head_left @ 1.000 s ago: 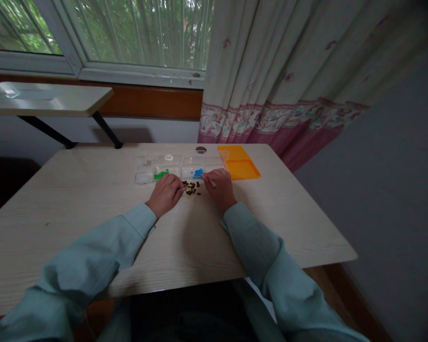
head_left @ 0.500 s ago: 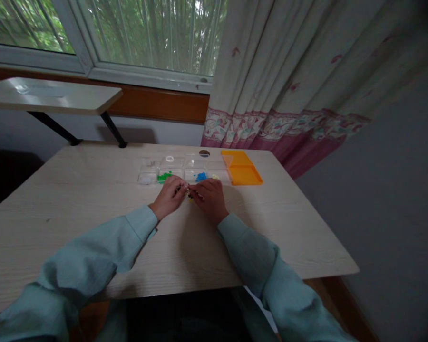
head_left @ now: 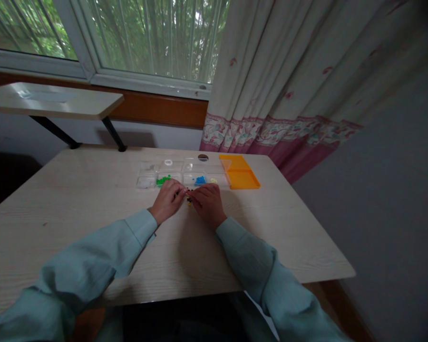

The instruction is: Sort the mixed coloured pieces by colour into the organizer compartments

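My left hand [head_left: 169,198] and my right hand [head_left: 207,201] meet over the table, fingertips pinched close together. Between them is a small black and yellow beaded piece [head_left: 189,201], partly hidden by the fingers; its exact form is too small to tell. Just beyond the hands lies a clear plastic compartment box [head_left: 183,172]. Small green beads [head_left: 163,180] are in one compartment, behind my left hand. Blue beads [head_left: 200,180] and pale yellow beads [head_left: 214,181] sit behind my right hand.
An orange plastic tray [head_left: 243,178] lies at the right end of the clear box. A raised shelf [head_left: 78,105] on black legs stands at the back left of the wooden table [head_left: 92,194]. Behind are a window and a long curtain [head_left: 257,95].
The view has tilted slightly, so everything sits a little lower. Both hands stay together at the same spot, with only slight finger movement.
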A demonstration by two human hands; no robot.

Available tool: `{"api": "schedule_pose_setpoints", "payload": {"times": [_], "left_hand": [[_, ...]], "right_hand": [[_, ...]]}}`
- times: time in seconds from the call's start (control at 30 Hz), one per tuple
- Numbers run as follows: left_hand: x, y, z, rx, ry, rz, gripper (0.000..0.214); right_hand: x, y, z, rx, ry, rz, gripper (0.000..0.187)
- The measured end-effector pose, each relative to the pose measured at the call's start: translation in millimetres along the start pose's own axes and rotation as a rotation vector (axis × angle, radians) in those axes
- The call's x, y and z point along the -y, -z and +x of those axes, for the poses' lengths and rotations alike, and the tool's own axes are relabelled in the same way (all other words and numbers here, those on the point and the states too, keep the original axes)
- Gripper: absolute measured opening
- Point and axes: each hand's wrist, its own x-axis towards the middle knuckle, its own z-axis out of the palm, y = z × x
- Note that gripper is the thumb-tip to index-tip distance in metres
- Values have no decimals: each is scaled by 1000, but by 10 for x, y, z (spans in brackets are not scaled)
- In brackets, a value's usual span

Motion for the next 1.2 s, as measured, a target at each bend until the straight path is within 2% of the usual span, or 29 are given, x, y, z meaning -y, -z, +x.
{"api": "schedule_pose_setpoints", "payload": {"times": [0.13,0.33,0.43,0.57,0.7,0.83,0.93,1.0,1.2], "left_hand": [[11,7,-8,18,7,18,30],[94,10,-4,-18,45,23,29],[115,9,3,-25,59,22,28],[105,19,4,-27,50,26,27],[90,32,0,-17,31,39,28],[90,31,-5,35,-22,93,24],[92,29,-11,93,-60,143,22],[89,28,-16,126,-71,168,22],[80,25,-24,149,-57,205,20]], "right_hand": [[-138,19,24,-45,-53,7,18],[-681,150,4,-170,-393,-200,20],[-829,146,-29,-168,-450,-255,19],[-867,83,-50,-145,-420,-250,21],[-901,43,-66,-190,-422,-219,22],[-889,32,-66,-235,-407,-179,22],[-800,42,-43,-223,-360,-148,22],[-718,57,-23,-158,-295,-103,20],[-490,87,12,174,-88,1,12]]}}
